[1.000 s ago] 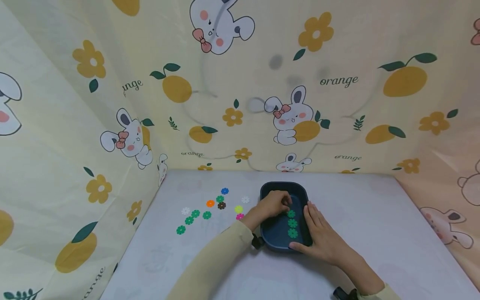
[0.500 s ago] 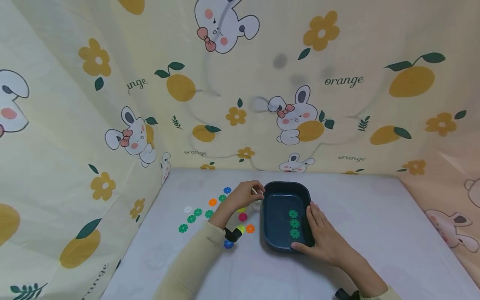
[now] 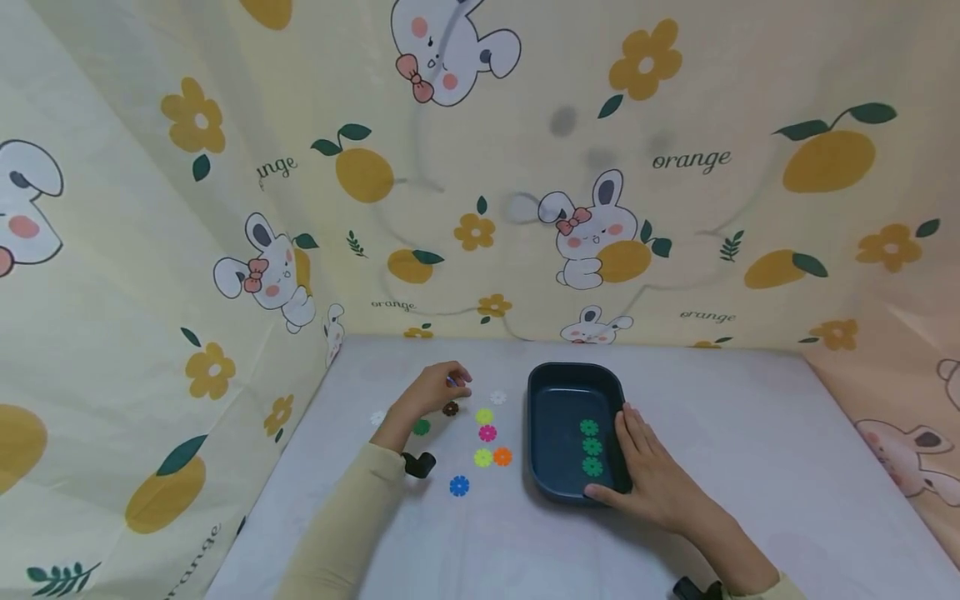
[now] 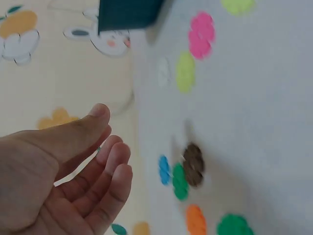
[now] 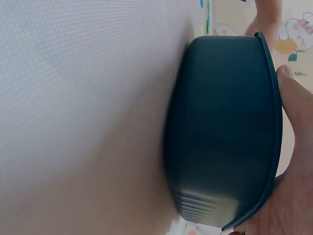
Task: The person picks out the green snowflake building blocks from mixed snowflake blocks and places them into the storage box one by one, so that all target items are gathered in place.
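Observation:
My left hand (image 3: 431, 392) hovers above the small flower-shaped plastic pieces on the left, fingers loosely bent. In the left wrist view the thumb (image 4: 99, 111) stands apart from the fingertips with nothing between them. Below it lie a brown piece (image 4: 194, 164), a green piece (image 4: 180, 181), a blue piece (image 4: 164, 169) and an orange piece (image 4: 196, 220). My right hand (image 3: 663, 487) rests with straight fingers along the right rim of a dark blue tray (image 3: 551, 487), its thumb at the near rim. Inside the tray, three green pieces (image 3: 592, 447) form a line along the right side.
Between hand and tray lie a pink piece (image 3: 487, 433), two yellow pieces (image 3: 485, 416), an orange piece (image 3: 502, 457) and a white piece (image 3: 498, 398). Another blue piece (image 3: 459, 486) lies nearer the front. A patterned cloth (image 3: 510, 275) rises behind the white table (image 3: 712, 400).
My left hand has come out of the tray and travelled left over the table pieces. The right hand keeps its place on the tray, and the three green pieces in it stay put.

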{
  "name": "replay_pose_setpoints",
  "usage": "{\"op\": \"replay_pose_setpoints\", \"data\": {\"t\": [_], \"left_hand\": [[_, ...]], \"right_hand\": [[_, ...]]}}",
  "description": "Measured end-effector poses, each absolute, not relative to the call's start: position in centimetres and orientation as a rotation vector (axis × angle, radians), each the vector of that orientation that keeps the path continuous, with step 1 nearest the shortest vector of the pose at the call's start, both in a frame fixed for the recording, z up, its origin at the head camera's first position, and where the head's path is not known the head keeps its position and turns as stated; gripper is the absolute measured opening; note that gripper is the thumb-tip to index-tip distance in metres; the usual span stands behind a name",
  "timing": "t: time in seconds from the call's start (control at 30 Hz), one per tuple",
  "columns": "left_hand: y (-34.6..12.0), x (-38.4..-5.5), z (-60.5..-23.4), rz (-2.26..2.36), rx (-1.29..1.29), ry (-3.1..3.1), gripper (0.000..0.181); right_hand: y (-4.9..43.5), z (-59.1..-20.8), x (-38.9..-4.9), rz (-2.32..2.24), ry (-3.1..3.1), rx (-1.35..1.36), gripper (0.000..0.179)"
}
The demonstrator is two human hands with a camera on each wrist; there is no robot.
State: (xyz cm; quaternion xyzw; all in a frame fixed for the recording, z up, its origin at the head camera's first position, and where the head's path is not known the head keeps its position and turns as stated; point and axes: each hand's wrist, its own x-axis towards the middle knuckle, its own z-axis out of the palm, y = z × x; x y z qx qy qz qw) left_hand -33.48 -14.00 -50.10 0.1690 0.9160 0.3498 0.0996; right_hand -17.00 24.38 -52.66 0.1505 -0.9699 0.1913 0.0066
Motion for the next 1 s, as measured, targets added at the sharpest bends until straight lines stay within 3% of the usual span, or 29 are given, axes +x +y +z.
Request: {"op": "replay_pose_setpoints", "data": {"t": [0.6,0.8,1.0], "left_hand": [[-16.2,-35.3,-53.6,0.891,0.037,2.747,0.030],[-16.0,-35.3,-53.6,0.839,0.012,2.768,0.030],[-15.7,-34.9,-53.1,0.816,0.178,2.805,0.026]], "right_hand": [[24.4,-52.9,-17.0,0.582,-3.034,0.468,0.127],[24.4,-52.9,-17.0,0.572,-3.031,0.463,0.127],[24.4,-52.6,-16.8,0.600,-3.010,0.483,0.126]]}}
